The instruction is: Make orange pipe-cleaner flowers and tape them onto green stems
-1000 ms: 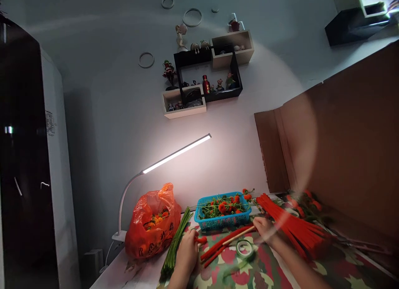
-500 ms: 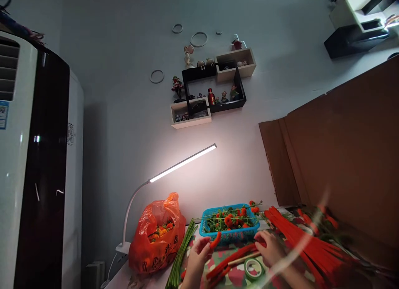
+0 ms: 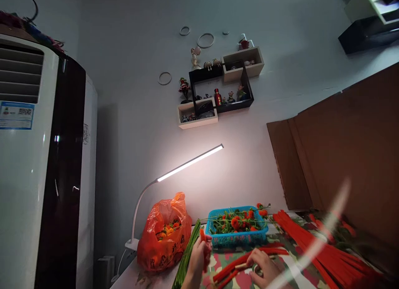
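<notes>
My left hand (image 3: 197, 255) is closed around a short red fuzzy piece (image 3: 202, 235), which looks like chenille stem and pokes up past the fingers. Lower on the cloth, my right hand (image 3: 264, 266) has its fingers curled round a roll of green tape (image 3: 257, 270), mostly covered by the hand. A thin pale stick (image 3: 240, 265) lies right by those fingertips. Long red chenille stems (image 3: 232, 264) rest on the patterned cloth between the hands. Just left of my left hand lies a bundle of green stems (image 3: 187, 255).
Behind the hands stands a blue basket (image 3: 237, 239) of red flowers. An orange plastic bag (image 3: 165, 243) with small flowers sits left, beside a lit lamp (image 3: 190, 162). A thick red stem bundle (image 3: 330, 251) lies right, before a cardboard sheet (image 3: 349, 151). A blurred pale strip crosses the lower right.
My right hand has moved down onto the tape roll, its fingers now around it. My left hand has turned, and the red piece stands more upright. The whole view has shifted slightly.
</notes>
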The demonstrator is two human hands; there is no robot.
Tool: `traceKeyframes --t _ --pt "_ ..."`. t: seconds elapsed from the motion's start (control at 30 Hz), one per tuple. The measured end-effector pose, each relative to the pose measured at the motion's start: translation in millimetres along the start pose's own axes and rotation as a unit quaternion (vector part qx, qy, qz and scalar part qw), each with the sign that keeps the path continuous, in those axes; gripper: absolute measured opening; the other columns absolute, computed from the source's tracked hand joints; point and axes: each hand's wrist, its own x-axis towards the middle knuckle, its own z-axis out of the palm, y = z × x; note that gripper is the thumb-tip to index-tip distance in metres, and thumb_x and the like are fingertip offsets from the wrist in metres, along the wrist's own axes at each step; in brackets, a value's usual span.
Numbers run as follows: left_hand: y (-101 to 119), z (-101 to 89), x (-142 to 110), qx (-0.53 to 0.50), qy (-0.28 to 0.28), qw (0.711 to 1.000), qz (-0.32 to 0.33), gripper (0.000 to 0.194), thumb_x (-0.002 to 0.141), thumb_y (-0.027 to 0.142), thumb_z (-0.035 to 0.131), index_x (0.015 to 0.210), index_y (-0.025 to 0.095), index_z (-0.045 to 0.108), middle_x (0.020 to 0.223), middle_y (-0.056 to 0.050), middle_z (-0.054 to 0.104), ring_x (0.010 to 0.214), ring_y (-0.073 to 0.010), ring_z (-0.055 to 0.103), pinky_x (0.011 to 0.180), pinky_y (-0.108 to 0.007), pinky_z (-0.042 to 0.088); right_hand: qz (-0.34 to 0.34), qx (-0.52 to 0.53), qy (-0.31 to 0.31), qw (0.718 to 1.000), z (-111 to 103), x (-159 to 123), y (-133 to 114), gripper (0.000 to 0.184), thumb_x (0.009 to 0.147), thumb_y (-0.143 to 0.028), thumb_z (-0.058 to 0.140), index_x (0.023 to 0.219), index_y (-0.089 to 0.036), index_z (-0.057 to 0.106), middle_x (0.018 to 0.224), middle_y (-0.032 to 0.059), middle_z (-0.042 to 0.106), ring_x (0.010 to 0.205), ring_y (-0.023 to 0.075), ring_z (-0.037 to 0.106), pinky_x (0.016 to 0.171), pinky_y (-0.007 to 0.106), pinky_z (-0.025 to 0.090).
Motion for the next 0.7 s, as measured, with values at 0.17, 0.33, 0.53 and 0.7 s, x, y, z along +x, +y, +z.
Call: traceKeyframes --t 0.17,0.33,0.53,0.7 --pt "0.0 -47.3 5.8 0.549 0.188 0.814 0.041 0.038 0.067 0.027 0.060 0.103 0.015 0.059 0.115 -0.017 0.060 0.093 -0.0319 0.064 0.076 -0.039 0.047 -0.009 -0.015 -0.005 1.000 4.9 1.8 1.5 0.016 0.069 -0.016 0.051 0.082 -0.020 0.060 0.094 0.0032 0.060 0.089 0.0192 0.053 0.075 0.027 0.035" --pt "-7.6 -69.9 6.5 0.596 0.148 0.785 -0.076 0.022 0.067 0.021 0.057 0.087 0.016 0.064 0.099 -0.018 0.069 0.094 -0.0331 0.065 0.074 -0.040 0.048 0.009 -0.024 -0.020 0.999 8.4 2.7 0.6 0.017 0.069 -0.018 0.052 0.083 -0.021 0.063 0.095 0.0031 0.060 0.088 0.0184 0.053 0.074 0.027 0.034" --pt "3.4 -69.2 5.9 0.567 0.193 0.800 -0.040 0.014 0.070 0.025 0.053 0.078 0.019 0.063 0.091 -0.016 0.071 0.087 -0.0337 0.066 0.067 -0.039 0.047 0.011 -0.031 -0.025 0.999 4.7 2.5 -2.0 0.022 0.066 -0.015 0.053 0.083 -0.022 0.065 0.095 0.0029 0.061 0.092 0.0197 0.054 0.077 0.028 0.034" --pt "11.1 -61.2 8.0 0.530 0.236 0.812 0.062 0.020 0.075 0.036 0.047 0.077 0.019 0.057 0.086 -0.014 0.069 0.077 -0.0310 0.066 0.062 -0.035 0.046 0.005 -0.011 -0.010 1.000 0.2 -1.7 -6.9 0.020 0.068 -0.016 0.054 0.083 -0.022 0.064 0.095 0.0021 0.061 0.092 0.0188 0.054 0.078 0.027 0.035"
